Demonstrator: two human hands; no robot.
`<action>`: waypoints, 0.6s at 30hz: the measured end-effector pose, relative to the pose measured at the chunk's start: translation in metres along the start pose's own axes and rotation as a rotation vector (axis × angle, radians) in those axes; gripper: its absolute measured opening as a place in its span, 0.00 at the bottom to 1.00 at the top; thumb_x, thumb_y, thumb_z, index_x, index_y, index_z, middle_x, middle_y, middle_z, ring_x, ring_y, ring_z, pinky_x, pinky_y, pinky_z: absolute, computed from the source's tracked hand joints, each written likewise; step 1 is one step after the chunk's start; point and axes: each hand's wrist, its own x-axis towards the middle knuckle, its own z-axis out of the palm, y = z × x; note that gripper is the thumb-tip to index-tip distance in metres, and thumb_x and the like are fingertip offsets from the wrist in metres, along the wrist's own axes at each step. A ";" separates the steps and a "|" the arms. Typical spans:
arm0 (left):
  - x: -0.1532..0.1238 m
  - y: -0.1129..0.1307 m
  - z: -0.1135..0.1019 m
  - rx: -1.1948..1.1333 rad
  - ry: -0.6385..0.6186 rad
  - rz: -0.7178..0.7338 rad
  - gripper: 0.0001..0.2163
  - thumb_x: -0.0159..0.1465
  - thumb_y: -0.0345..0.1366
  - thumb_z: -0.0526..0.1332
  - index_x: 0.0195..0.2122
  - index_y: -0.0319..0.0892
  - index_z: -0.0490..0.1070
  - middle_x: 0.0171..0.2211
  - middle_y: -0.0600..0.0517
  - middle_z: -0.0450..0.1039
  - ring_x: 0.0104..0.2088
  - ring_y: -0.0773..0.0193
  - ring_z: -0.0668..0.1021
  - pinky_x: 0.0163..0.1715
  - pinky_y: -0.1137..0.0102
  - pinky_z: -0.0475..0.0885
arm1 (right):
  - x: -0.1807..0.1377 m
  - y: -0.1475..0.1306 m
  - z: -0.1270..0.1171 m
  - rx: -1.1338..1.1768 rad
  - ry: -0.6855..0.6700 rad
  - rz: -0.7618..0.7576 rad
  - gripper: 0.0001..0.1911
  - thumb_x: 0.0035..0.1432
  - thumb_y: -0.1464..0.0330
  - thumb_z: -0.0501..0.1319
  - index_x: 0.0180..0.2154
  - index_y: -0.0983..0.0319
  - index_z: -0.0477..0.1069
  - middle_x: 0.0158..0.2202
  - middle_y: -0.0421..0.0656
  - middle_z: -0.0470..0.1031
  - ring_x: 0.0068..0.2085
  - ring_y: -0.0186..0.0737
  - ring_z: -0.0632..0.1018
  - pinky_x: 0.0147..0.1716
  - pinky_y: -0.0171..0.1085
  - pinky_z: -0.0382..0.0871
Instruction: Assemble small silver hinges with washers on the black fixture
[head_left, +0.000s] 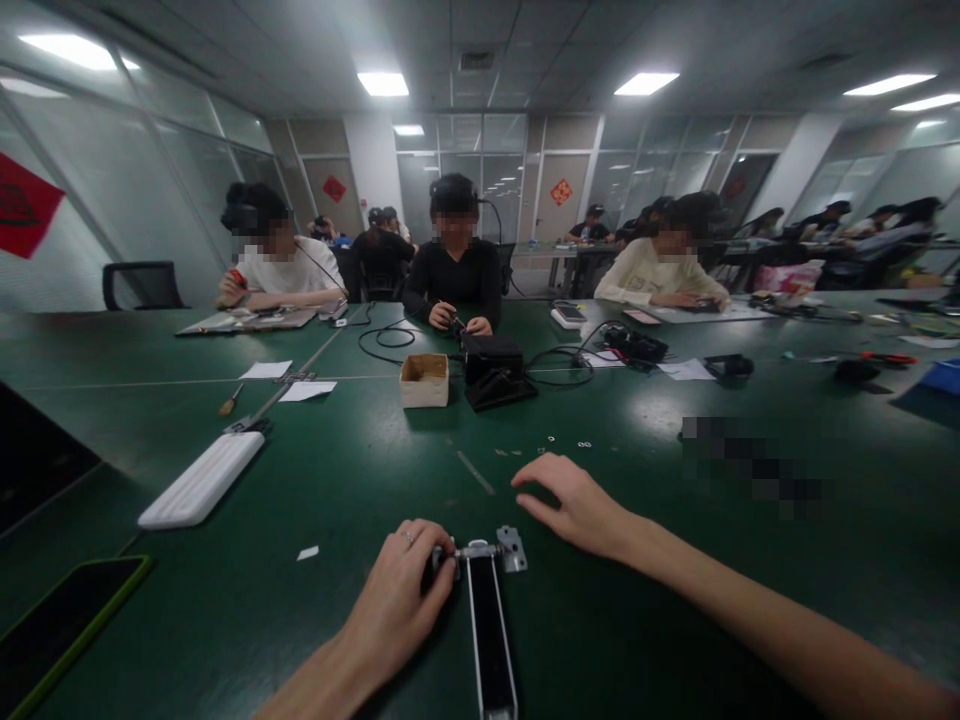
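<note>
A long narrow device (491, 640), black with silver edges, lies in front of me, its far end fitted with a metal bracket (514, 550). My left hand (401, 580), a ring on one finger, is closed on the left end of that metal fitting; its fingers cover most of what they pinch. To the right, my right hand (574, 505) reaches over the table with thumb and forefinger apart and nothing between them. Just beyond its fingertips are several small pieces, among them pale rings (584, 444). A thin clear strip (475, 472) rests left of them.
Beyond the hands stand a small cardboard box (425, 390) and a black stand (499, 370) with cables. A white lamp (202, 480) and a green-edged phone (71, 620) lie left, near a white scrap (308, 552). Several people sit across the green table (360, 470).
</note>
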 end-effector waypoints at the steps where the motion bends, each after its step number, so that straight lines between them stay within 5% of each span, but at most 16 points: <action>1: 0.000 0.000 0.000 0.002 0.004 0.002 0.05 0.63 0.31 0.53 0.35 0.43 0.68 0.36 0.49 0.72 0.37 0.56 0.73 0.37 0.61 0.70 | 0.006 0.012 -0.005 -0.084 0.014 0.041 0.11 0.64 0.68 0.55 0.46 0.63 0.70 0.46 0.47 0.73 0.47 0.42 0.72 0.47 0.45 0.65; 7: -0.001 0.001 -0.001 -0.005 0.025 -0.009 0.05 0.63 0.32 0.53 0.35 0.43 0.68 0.36 0.48 0.72 0.38 0.56 0.74 0.38 0.61 0.70 | 0.035 0.069 -0.018 -0.422 -0.137 0.269 0.13 0.62 0.71 0.55 0.47 0.65 0.72 0.45 0.52 0.73 0.47 0.48 0.72 0.46 0.45 0.65; 18: -0.002 -0.004 0.001 -0.031 0.019 -0.011 0.05 0.64 0.32 0.52 0.36 0.44 0.68 0.37 0.48 0.71 0.38 0.55 0.72 0.39 0.61 0.69 | 0.024 0.067 -0.025 -0.372 -0.242 0.297 0.14 0.58 0.77 0.53 0.43 0.66 0.73 0.41 0.51 0.75 0.41 0.45 0.76 0.38 0.38 0.67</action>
